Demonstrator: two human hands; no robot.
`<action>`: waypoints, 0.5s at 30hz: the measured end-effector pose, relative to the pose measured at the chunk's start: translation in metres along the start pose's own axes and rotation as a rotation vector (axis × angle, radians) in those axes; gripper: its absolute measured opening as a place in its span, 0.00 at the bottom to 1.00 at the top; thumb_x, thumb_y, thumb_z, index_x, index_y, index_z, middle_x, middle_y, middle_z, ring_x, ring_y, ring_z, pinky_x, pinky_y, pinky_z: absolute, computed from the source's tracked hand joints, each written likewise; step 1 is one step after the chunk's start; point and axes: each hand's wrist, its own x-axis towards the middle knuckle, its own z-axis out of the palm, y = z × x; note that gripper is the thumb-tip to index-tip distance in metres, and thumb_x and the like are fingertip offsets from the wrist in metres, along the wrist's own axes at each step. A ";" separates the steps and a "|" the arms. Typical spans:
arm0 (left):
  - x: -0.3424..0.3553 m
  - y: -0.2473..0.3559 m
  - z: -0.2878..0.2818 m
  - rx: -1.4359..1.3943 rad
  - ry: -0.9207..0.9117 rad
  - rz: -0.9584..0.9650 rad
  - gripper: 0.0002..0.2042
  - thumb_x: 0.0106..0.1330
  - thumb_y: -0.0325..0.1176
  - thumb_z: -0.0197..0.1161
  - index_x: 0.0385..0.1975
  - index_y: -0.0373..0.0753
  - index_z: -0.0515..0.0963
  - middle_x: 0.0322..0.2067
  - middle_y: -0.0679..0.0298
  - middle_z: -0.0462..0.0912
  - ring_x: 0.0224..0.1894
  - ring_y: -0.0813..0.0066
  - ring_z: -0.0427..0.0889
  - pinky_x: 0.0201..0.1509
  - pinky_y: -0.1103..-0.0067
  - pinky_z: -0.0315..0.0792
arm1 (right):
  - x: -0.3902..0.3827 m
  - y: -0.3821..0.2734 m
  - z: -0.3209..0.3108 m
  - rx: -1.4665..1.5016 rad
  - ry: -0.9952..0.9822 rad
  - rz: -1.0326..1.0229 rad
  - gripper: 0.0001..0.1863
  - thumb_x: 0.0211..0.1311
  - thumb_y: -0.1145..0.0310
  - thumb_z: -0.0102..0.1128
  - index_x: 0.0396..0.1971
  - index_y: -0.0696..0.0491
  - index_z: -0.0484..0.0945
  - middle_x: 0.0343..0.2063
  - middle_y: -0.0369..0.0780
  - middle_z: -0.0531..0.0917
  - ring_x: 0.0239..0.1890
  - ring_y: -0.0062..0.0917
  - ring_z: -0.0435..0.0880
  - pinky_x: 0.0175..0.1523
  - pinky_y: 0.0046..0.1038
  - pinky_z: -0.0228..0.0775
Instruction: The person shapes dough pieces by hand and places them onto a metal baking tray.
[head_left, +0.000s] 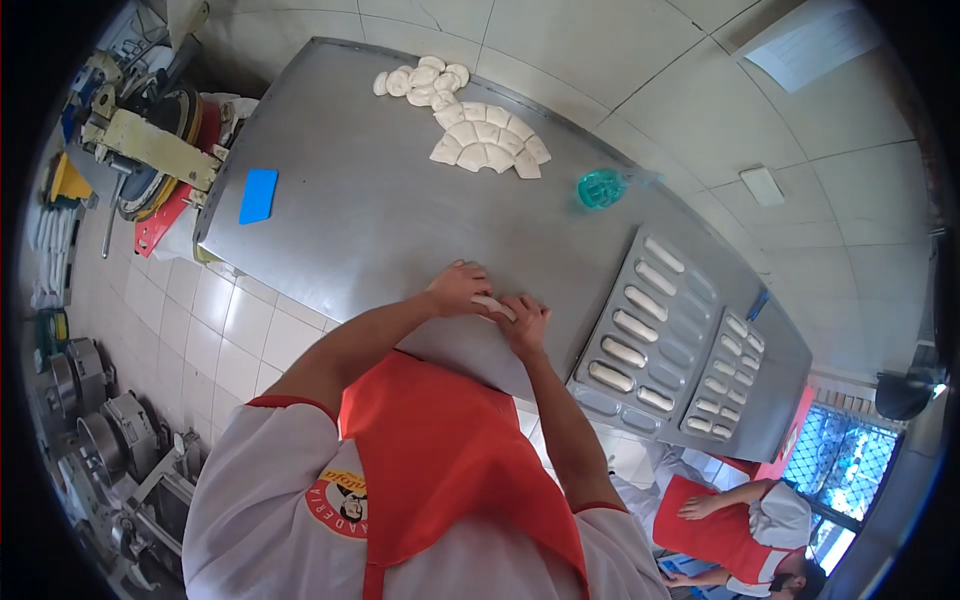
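On my feed the dough roll (494, 306) sits mid-frame, between the left hand (459, 288) and the right hand (526, 323), its long axis slanting down toward the lower right. Neither hand is nearer: both touch its ends, fingers curled, though I can't tell whether they grip or press.

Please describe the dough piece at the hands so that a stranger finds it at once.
Find the grey metal table, then its edge nearest the red apron. There, the left hand and the right hand hold a short, pale dough roll. No other dough is touched by hands.
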 end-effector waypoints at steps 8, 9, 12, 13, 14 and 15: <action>-0.002 -0.003 0.004 -0.038 -0.097 -0.056 0.18 0.54 0.56 0.68 0.38 0.52 0.83 0.36 0.69 0.76 0.46 0.67 0.74 0.55 0.66 0.65 | -0.002 -0.002 -0.001 0.005 0.025 -0.076 0.24 0.47 0.50 0.73 0.46 0.38 0.83 0.35 0.32 0.76 0.44 0.27 0.76 0.52 0.39 0.57; -0.010 -0.004 0.018 0.009 0.002 -0.038 0.19 0.54 0.57 0.68 0.38 0.51 0.83 0.37 0.70 0.77 0.46 0.67 0.74 0.56 0.66 0.65 | -0.003 -0.008 -0.001 -0.010 -0.006 -0.017 0.24 0.46 0.50 0.74 0.45 0.39 0.83 0.35 0.32 0.76 0.44 0.27 0.76 0.52 0.39 0.57; -0.013 -0.002 0.003 0.073 0.001 0.003 0.20 0.54 0.57 0.68 0.39 0.51 0.83 0.38 0.70 0.77 0.49 0.67 0.74 0.57 0.64 0.64 | -0.005 -0.015 -0.006 -0.041 -0.004 -0.101 0.24 0.45 0.51 0.75 0.45 0.39 0.82 0.37 0.32 0.76 0.45 0.27 0.76 0.54 0.40 0.57; -0.006 0.002 -0.009 0.078 -0.038 0.020 0.20 0.54 0.56 0.69 0.40 0.51 0.82 0.38 0.69 0.77 0.51 0.67 0.74 0.57 0.64 0.64 | -0.004 -0.010 -0.008 -0.009 -0.010 -0.109 0.24 0.45 0.52 0.75 0.46 0.39 0.82 0.37 0.32 0.76 0.46 0.28 0.76 0.54 0.40 0.57; 0.000 0.001 -0.010 0.051 -0.089 0.009 0.21 0.53 0.55 0.69 0.42 0.50 0.82 0.40 0.69 0.77 0.52 0.67 0.73 0.58 0.64 0.64 | -0.010 -0.001 -0.005 0.022 -0.025 -0.109 0.24 0.45 0.52 0.75 0.46 0.39 0.82 0.38 0.32 0.76 0.46 0.28 0.76 0.53 0.40 0.57; 0.006 -0.004 -0.013 0.025 -0.140 0.001 0.21 0.53 0.53 0.70 0.43 0.50 0.81 0.41 0.69 0.77 0.53 0.66 0.73 0.58 0.64 0.64 | -0.015 0.010 -0.003 0.053 -0.039 -0.107 0.25 0.45 0.53 0.75 0.46 0.39 0.82 0.39 0.32 0.76 0.47 0.29 0.75 0.53 0.40 0.58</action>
